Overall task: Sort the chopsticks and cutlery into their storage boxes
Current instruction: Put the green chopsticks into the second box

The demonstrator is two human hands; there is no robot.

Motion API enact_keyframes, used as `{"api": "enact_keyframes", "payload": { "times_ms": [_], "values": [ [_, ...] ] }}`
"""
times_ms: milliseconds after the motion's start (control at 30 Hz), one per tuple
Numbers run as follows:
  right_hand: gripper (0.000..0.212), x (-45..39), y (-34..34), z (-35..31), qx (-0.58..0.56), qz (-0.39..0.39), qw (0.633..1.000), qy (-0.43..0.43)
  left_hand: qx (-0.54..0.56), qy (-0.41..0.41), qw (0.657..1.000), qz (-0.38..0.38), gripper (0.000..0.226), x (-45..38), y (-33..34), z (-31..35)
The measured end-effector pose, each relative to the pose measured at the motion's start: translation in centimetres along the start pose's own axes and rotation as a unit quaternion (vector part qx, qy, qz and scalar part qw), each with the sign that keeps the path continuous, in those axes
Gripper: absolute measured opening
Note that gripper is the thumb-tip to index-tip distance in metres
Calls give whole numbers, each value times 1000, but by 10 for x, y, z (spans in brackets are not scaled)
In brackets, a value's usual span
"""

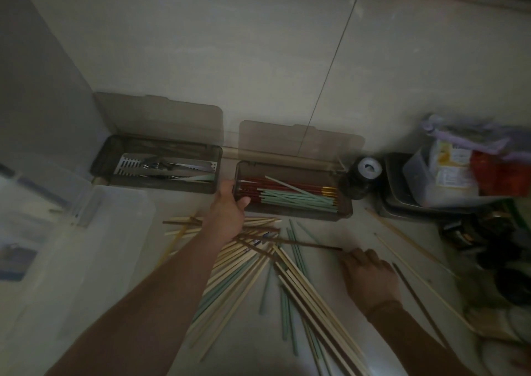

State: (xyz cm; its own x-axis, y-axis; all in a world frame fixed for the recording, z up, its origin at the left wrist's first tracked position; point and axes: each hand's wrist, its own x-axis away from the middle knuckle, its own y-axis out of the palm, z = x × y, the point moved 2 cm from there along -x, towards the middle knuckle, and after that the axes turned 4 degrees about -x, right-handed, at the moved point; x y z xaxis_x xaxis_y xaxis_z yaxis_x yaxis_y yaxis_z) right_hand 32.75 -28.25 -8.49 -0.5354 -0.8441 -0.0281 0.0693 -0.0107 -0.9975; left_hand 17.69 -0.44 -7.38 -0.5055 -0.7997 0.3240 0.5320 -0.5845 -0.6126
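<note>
Two smoky-brown storage boxes stand open on the floor. The left box [115,180] holds metal cutlery [161,164]. The right box [343,209] holds red and pale-green chopsticks [287,194]. In front of them lies a loose pile of wooden, green and dark chopsticks [253,272]. My left hand [227,211] reaches forward and grips the right box's left end, thumb on its front wall. My right hand [369,276] rests low on the floor, its curled fingertips pinching the end of a dark brown chopstick [301,243] that lies across the pile.
A clear plastic bin with its lid [71,232] sits at the left. A dark tape roll [366,171] and a tray of bags and packets [402,200] crowd the right. Long thin bamboo sticks [408,240] lie on the floor at the right.
</note>
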Motion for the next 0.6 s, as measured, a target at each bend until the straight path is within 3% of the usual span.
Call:
{"api": "enact_keyframes", "payload": {
  "times_ms": [200,300,400,600],
  "values": [
    [36,30,4,27,-17,33,996,81,-7,3,1000,6,37,0,0,-2],
    [37,27,-2,38,-59,99,986,123,-14,7,1000,13,39,0,0,-1],
    [33,0,-16,34,-130,172,973,81,-19,6,1000,12,39,0,1,-1],
    [26,-80,-42,-6,-225,213,950,38,-16,-7,1000,9,38,2,0,2]
  ]
}}
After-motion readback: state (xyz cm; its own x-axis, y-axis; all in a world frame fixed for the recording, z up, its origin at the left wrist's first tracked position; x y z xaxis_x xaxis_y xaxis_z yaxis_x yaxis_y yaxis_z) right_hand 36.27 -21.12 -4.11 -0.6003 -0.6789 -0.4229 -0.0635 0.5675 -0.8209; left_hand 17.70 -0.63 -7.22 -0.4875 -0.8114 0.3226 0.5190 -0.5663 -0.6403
